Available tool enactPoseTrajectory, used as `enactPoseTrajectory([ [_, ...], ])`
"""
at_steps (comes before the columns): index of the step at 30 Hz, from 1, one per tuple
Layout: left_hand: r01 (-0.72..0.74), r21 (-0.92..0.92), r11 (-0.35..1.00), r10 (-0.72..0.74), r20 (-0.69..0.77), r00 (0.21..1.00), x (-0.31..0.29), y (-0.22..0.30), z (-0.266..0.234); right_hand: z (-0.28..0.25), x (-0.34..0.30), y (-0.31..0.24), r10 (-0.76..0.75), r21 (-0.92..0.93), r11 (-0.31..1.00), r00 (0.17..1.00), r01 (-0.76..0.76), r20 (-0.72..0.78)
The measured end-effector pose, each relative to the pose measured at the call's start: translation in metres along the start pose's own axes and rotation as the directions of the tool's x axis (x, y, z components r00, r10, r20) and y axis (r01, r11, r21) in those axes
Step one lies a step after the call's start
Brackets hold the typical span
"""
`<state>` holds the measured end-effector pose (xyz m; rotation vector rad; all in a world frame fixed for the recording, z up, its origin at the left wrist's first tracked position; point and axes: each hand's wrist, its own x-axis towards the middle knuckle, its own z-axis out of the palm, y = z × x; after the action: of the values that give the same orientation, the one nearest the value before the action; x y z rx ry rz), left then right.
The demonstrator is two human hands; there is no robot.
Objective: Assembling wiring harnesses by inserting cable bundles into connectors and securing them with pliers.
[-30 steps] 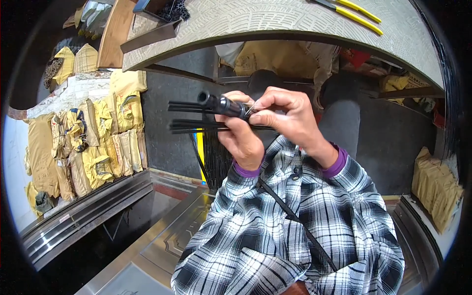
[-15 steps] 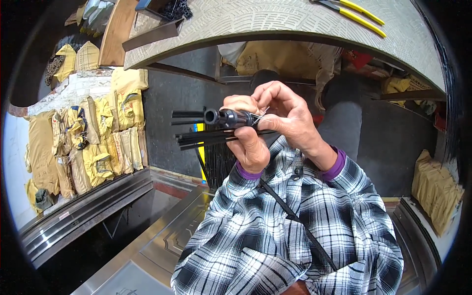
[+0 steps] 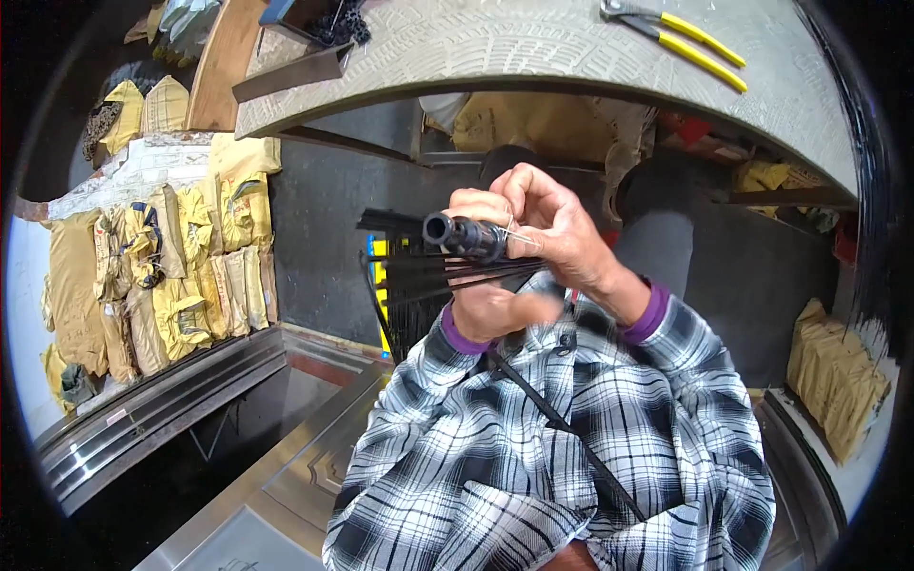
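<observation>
Between my hands is a black ribbed tube, its round hollow end pointing left. Thin black strips lie along it and stick out to the left, smeared by motion. My left hand curls round the tube and strips from behind; its thumb is lifted off in front and blurred. My right hand closes on the tube's right end, pinching thin pale wire between thumb and fingers. How the wire runs behind the fingers is hidden.
Ahead curves a grey patterned tabletop, bearing yellow-handled pliers and an angled metal piece. Yellow-brown packages are stacked at left; more packages stand at right. Hanging black strands line the right edge.
The tube has shifted right, and the strips have swung and spread. My left thumb has come off the tube toward the right. My right hand keeps its pinch on the wire.
</observation>
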<state>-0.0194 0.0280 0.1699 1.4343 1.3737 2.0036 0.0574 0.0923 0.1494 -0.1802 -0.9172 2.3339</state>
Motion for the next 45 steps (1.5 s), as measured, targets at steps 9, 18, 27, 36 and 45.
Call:
enactPoseTrajectory([
  [9, 0.185, 0.115, 0.976, -0.188, 0.015, 0.982, 0.003, -0.001, 0.014, -0.012, -0.019, -0.066, -0.256, -0.619, 0.766, 0.965, 0.174, -0.046],
  [18, -0.075, 0.235, 0.969, 0.053, 0.097, 0.994, -0.002, -0.004, 0.021, 0.004, -0.032, -0.102, -0.253, -0.85, 0.498, 0.966, 0.174, 0.049],
  [27, 0.118, 0.139, 0.983, -0.159, 0.343, 0.926, 0.006, 0.015, 0.012, -0.129, 0.041, -0.19, -0.383, -0.686, -0.718, 0.89, -0.117, 0.249],
  [36, 0.095, 0.176, 0.98, -0.137, 0.243, 0.96, -0.012, 0.015, 0.014, -0.119, 0.06, -0.183, -0.222, -0.535, -0.844, 0.876, 0.047, 0.428],
  [45, -0.054, 0.248, 0.967, 0.001, 0.21, 0.978, -0.012, 0.009, 0.014, 0.018, -0.05, -0.098, -0.33, -0.92, 0.327, 0.938, 0.216, 0.103],
])
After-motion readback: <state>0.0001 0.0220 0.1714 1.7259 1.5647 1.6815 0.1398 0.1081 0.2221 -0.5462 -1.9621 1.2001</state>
